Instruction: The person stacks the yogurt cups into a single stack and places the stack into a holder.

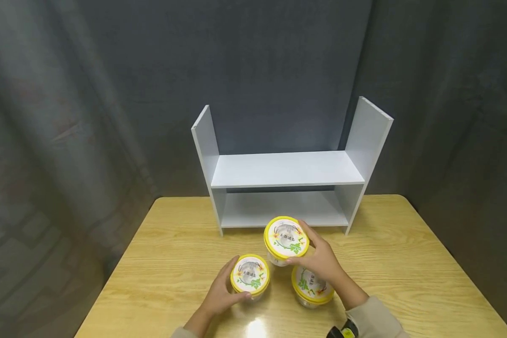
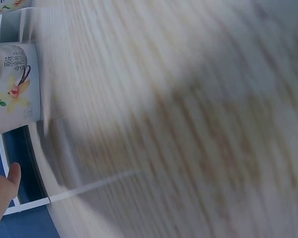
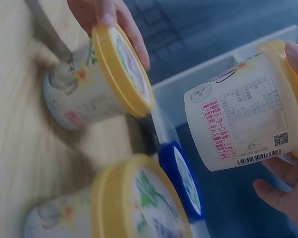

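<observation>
In the head view my left hand (image 1: 220, 292) grips a paper tub with a yellow lid (image 1: 250, 274), its thumb on the near side and fingers round the left. My right hand (image 1: 321, 258) holds a second yellow-lidded tub (image 1: 286, 238) by its lid edge, off the table. A third yellow-lidded tub (image 1: 312, 285) stands beneath my right wrist, partly covered by it. The right wrist view shows the printed side of the raised tub (image 3: 238, 109), tilted. A tub wall with flower print (image 2: 12, 89) and a few fingers (image 2: 2, 186) appear in the left wrist view.
A white two-tier shelf (image 1: 287, 169) stands at the back of the wooden table (image 1: 173, 244), with dark curtains (image 1: 279, 70) behind. A blue-rimmed lid (image 3: 181, 181) shows among the tubs in the right wrist view. A dark band (image 1: 344, 329) is on the right wrist.
</observation>
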Available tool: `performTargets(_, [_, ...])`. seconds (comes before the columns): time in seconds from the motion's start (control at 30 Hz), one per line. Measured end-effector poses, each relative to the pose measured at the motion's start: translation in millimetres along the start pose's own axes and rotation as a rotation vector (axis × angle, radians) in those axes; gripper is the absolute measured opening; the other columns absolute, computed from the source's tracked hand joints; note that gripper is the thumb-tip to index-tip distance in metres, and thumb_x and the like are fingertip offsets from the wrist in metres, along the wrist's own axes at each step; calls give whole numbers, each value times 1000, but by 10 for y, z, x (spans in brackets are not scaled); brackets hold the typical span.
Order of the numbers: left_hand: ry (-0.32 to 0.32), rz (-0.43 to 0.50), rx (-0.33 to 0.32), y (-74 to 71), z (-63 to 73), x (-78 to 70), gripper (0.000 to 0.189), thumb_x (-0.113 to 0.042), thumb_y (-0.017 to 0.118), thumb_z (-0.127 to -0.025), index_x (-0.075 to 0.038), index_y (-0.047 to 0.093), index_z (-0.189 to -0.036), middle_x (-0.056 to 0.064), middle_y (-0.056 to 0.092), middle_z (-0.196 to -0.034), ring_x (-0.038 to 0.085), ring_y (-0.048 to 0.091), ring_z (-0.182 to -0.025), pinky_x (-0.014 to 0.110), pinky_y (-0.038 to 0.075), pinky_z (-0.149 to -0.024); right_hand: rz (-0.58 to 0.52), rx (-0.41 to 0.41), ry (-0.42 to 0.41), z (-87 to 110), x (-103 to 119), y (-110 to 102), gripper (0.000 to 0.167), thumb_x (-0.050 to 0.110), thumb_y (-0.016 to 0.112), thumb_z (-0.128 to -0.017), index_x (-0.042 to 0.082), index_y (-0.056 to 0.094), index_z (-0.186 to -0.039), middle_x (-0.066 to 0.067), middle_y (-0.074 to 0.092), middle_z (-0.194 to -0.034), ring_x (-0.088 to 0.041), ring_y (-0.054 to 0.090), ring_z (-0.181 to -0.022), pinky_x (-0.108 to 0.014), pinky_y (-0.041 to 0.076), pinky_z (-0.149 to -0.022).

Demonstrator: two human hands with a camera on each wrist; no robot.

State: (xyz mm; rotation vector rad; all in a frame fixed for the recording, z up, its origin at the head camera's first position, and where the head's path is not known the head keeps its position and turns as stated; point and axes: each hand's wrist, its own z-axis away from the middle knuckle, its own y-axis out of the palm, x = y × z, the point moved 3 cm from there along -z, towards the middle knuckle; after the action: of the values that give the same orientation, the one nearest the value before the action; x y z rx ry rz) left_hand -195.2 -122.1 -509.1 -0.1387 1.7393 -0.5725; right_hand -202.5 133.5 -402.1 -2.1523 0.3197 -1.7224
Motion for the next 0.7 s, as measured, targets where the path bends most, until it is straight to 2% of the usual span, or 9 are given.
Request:
performTargets(0.3, [38,35,-62,9,-1,-24,96,-35,78,-57,-9,27,-135,8,31,-129,34,30,-117,61,20,-92,-45,69,-26,22,82,225,97,30,79,-57,14,25,-136,-10,23,-139,-32,21,-124,-51,17,-99])
performTargets(0.43, [38,20,-86,11,16,-45,95,-35,77,-58,-8,27,-134,12,30,-133,36,27,-120,61,17,-93,-36,83,-22,22,72,309,98,33,80,-55,15,26,-136,-9,24,-138,-30,19,-125,-52,14,-100])
performTargets(0.57, [50,-7,-93,19,39,-75,92,-35,75,-61,-5,27,-134,15,28,-135,37,24,-122,61,16,-94,-33,99,-30,9,58,388,99,36,80,-54,18,27,-135,-7,26,-138,-28,21,-125,-51,16,-100])
performTargets(0.7, [80,-31,-98,29,52,-121,89,-33,74,-64,-5,26,-134,16,28,-135,37,24,-121,60,18,-93,-90,131,-24,1,54,467,100,33,81,-52,17,27,-135,-6,26,-138,-27,21,-125,-50,14,-101])
